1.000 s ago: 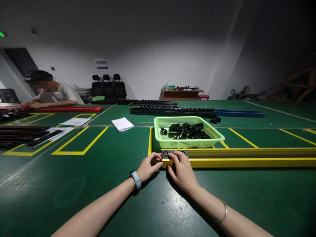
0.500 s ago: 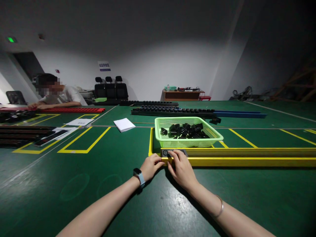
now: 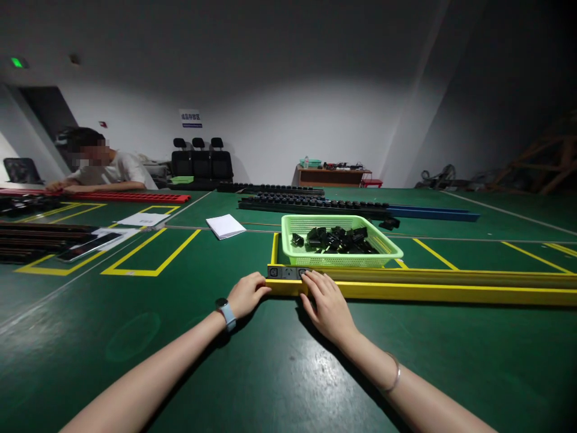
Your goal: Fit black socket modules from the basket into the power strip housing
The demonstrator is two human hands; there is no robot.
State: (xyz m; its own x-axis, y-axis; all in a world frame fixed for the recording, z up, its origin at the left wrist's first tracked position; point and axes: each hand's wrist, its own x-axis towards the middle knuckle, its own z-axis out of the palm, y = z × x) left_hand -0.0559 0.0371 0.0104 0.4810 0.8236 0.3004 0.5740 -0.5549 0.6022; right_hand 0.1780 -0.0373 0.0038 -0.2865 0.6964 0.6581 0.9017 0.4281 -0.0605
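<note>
A long yellow rail (image 3: 406, 291), shaped like a channel, lies across the bench from the middle to the right edge. At its left end, a grey strip of power sockets (image 3: 287, 272) sits in the channel. My left hand (image 3: 246, 296) is closed on that left end, fingers and thumb pinching it. Further right, my right hand (image 3: 330, 305) has its fingers bent over the rail at the right end of the sockets, thumb on the near wall. Right behind the rail stands a light green plastic basket (image 3: 342, 260) with several small black parts (image 3: 336, 239).
A white paper pad (image 3: 225, 227) lies left of the basket. Behind are black rails (image 3: 311, 204) and a blue rail (image 3: 433, 213). Dark rails (image 3: 40, 240) and a phone-like slab (image 3: 90, 246) lie at left. Another person (image 3: 112, 171) leans over a red rail (image 3: 135, 197).
The yellow rail's left end has shifted left together with my left hand. More of the socket strip shows between my hands. My right hand stays nearly in place.
</note>
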